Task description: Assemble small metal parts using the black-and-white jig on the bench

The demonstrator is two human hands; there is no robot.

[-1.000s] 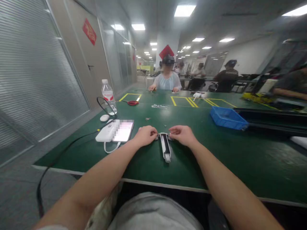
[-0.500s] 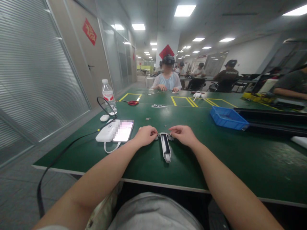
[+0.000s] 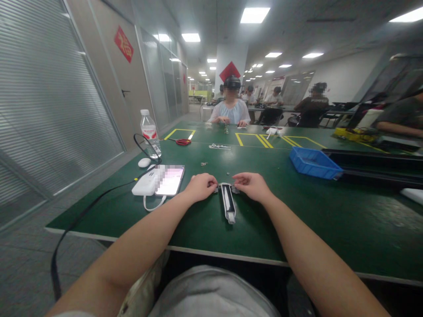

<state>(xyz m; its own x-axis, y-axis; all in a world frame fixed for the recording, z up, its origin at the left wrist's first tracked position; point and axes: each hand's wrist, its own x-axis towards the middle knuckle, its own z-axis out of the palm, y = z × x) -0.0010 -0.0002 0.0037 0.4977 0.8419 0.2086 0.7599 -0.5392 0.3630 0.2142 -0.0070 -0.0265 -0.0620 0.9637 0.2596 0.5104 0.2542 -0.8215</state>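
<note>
A long, narrow black piece with a white rim and pale end (image 3: 228, 204) lies on the green table, pointing towards me. My left hand (image 3: 202, 186) is closed in a pinch at its far left corner. On the opposite corner, my right hand (image 3: 254, 187) has its thumb and fingertips drawn together. What each hand pinches is too small to make out. Small greyish, see-through bits (image 3: 235, 190) show just under the fingertips on both sides. Beyond the piece lies a tiny ring-like part (image 3: 228, 173), and further left a few small metal bits (image 3: 204, 164).
At left are a phone (image 3: 170, 180), a white power bank (image 3: 144, 181), a water bottle (image 3: 150, 134) and a black cable (image 3: 95, 200). Red-handled scissors (image 3: 183, 141) lie further off. A blue tray (image 3: 315, 164) stands at right. A co-worker (image 3: 232, 110) sits opposite.
My hands and the long piece have hardly moved. Across the table, the co-worker's hand has shifted, and a thin metal thing that lay flat there now points towards me.
</note>
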